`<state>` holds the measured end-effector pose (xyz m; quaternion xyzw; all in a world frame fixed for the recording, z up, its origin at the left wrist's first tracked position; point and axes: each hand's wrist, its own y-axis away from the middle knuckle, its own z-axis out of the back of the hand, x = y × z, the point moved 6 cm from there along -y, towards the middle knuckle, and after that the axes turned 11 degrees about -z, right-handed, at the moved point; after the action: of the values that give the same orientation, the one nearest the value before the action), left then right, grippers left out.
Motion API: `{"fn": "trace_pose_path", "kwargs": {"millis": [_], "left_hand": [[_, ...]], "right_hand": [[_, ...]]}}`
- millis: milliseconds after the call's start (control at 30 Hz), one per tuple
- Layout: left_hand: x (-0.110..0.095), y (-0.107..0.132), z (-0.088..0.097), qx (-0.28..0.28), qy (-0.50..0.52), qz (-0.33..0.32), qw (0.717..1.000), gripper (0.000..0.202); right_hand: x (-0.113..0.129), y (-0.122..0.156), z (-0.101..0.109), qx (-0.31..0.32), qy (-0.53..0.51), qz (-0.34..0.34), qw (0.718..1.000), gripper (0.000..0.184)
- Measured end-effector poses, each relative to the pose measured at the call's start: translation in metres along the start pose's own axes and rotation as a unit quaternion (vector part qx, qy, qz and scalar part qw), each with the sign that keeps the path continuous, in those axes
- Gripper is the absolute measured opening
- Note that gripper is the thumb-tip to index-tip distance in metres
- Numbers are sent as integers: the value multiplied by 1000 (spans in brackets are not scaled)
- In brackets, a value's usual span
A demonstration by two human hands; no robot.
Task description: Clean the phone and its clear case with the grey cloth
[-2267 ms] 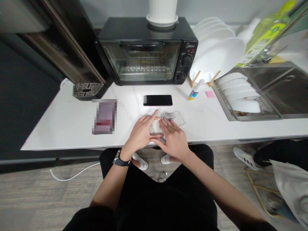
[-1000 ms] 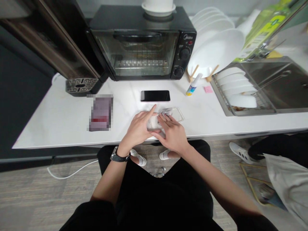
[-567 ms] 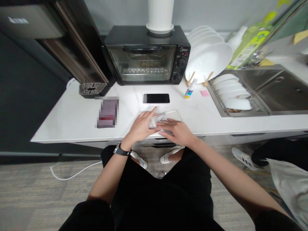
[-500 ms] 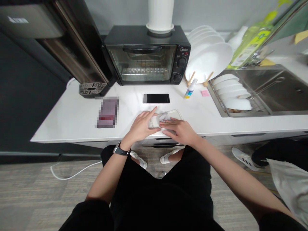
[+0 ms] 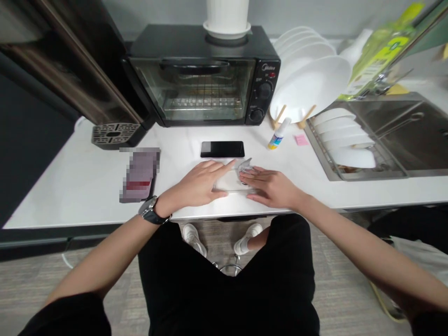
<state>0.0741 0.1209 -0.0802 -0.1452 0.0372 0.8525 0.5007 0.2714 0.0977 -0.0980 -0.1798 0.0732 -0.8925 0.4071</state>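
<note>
On the counter in front of me lies a flat, whitish rectangular object (image 5: 227,181), perhaps a clear phone case, though its kind is not certain. My left hand (image 5: 198,184) steadies its left end, with the thumb at the near edge and the fingers across the far side. Under the fingers of my right hand (image 5: 275,187) a crumpled grey wipe (image 5: 246,165) is pressed onto the right part of that object. The fingers cover much of both. A black-screened phone (image 5: 222,149) lies just beyond my hands.
A small spray bottle (image 5: 279,134) and pink sticky notes (image 5: 301,140) stand right of the phone. To the left lies a blurred-out purplish item (image 5: 142,175). Behind are a toaster oven (image 5: 199,88) and racked plates (image 5: 311,84); a sink (image 5: 420,126) is at the right.
My view has moved closer to the counter. The whitish object now lies straighter, and my right hand with the wipe covers its right end, which showed before.
</note>
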Motion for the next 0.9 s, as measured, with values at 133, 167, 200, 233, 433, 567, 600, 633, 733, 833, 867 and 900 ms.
{"fn": "trace_pose_path", "kwargs": {"millis": [133, 167, 200, 233, 433, 567, 600, 633, 733, 833, 867, 900], "left_hand": [[-1, -7, 2, 1, 5, -11, 1000, 91], [-1, -7, 1, -1, 5, -9, 1000, 91], [-2, -7, -1, -5, 2, -6, 1000, 92], [-3, -7, -4, -6, -3, -3, 1000, 91], [-12, -3, -16, 4, -43, -2, 999, 74], [-12, -2, -14, -1, -29, -1, 1000, 67], [-12, -2, -14, -1, -19, -1, 1000, 67], [-12, -1, -13, 0, -10, 0, 1000, 67], [-10, 0, -13, -2, 7, 0, 1000, 67], [-8, 0, -11, -8, -2, -1, 1000, 68], [-7, 0, -10, -10, -11, 1, 1000, 69], [-6, 0, -10, -9, -21, 4, 1000, 71]], "right_hand": [[14, -38, -14, 22, -51, 72, 996, 63], [17, -45, -15, 33, -63, 91, 993, 66], [19, -51, -16, 46, -73, 109, 990, 66], [20, -55, -15, 62, -81, 123, 987, 65], [14, -56, -10, 120, -124, 124, 977, 55], [14, -53, -9, 106, -156, 96, 977, 53], [14, -52, -9, 104, -160, 89, 978, 54], [15, -50, -9, 101, -160, 84, 978, 54], [15, -45, -7, 94, -154, 73, 981, 59], [16, -41, -4, 95, -142, 68, 983, 58], [16, -40, -4, 98, -135, 65, 984, 58], [16, -39, -4, 101, -126, 63, 985, 59]]}}
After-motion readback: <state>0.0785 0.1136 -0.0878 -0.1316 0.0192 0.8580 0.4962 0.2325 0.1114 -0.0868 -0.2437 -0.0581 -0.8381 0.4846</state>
